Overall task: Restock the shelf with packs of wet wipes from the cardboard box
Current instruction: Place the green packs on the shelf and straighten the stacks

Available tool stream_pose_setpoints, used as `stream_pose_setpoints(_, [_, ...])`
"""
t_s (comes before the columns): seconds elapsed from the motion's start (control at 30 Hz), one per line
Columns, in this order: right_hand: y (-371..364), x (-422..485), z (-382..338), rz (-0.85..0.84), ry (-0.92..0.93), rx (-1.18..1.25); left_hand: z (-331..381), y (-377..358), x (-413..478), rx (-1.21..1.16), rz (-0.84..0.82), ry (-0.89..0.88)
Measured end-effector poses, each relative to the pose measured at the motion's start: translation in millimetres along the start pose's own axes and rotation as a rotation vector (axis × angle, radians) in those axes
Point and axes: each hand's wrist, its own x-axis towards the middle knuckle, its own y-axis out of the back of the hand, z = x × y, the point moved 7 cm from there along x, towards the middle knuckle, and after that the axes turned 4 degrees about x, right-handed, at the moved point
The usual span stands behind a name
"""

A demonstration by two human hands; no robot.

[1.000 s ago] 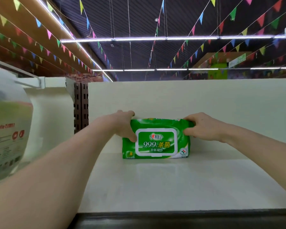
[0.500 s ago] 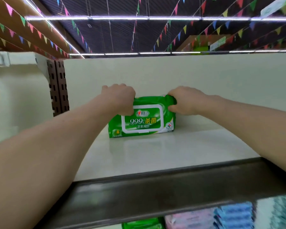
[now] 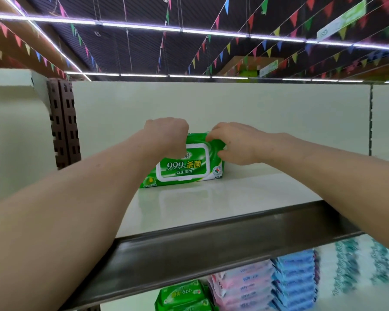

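The green pack (image 3: 184,167) stands on edge on the top shelf (image 3: 234,198), the left hand (image 3: 166,133) grip curled over its 10 o'clock corner and the right hand (image 3: 236,142) pinching at 2 o'clock, so a hasty release could tip it forward.

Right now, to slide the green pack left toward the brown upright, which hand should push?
Probably the right hand: it pinches the right end of the green pack, behind the push; the left hand grips its top left.
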Motion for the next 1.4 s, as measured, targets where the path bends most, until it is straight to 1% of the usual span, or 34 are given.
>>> stream_pose_setpoints(0.13, [-1,-8,1,-0.078,-0.042,0.062,0,-2,2,-0.041,-0.055,-0.007])
stream_pose_setpoints(0.27, [7,-23,-3,-0.064,-0.045,0.094,3,10,-7,-0.079,-0.063,-0.016])
stream_pose_setpoints(0.37, [15,-40,-1,-0.048,-0.050,0.083,17,31,-18,-0.192,-0.023,-0.064])
stream_pose_setpoints(0.43, [22,-54,3,-0.038,-0.071,0.089,31,39,-27,-0.257,-0.064,-0.102])
stream_pose_setpoints(0.53, [27,-77,12,-0.038,-0.103,0.115,52,42,-40,-0.279,-0.161,-0.149])
stream_pose_setpoints(0.6, [31,-93,19,-0.039,-0.124,0.136,63,44,-51,-0.318,-0.196,-0.171])
stream_pose_setpoints(0.67, [40,-111,25,-0.029,-0.140,0.137,74,49,-64,-0.363,-0.189,-0.184])
stream_pose_setpoints(0.77, [61,-145,33,0.003,-0.158,0.131,97,67,-86,-0.434,-0.113,-0.223])
stream_pose_setpoints(0.83, [73,-174,36,0.006,-0.176,0.120,119,82,-102,-0.511,-0.068,-0.254])
stream_pose_setpoints(0.9, [80,-208,43,-0.020,-0.208,0.114,148,93,-121,-0.569,-0.060,-0.299])
stream_pose_setpoints(0.97, [82,-245,52,-0.082,-0.255,0.095,183,98,-141,-0.604,-0.107,-0.358])
stream_pose_setpoints(1.07, [85,-303,67,-0.158,-0.336,0.098,240,102,-172,-0.596,-0.191,-0.444])
stream_pose_setpoints(1.23, [105,-399,101,-0.146,-0.445,0.151,328,128,-220,-0.616,-0.284,-0.560])
stream_pose_setpoints(1.4, [120,-496,125,-0.207,-0.541,0.160,417,158,-279,-0.641,-0.350,-0.683])
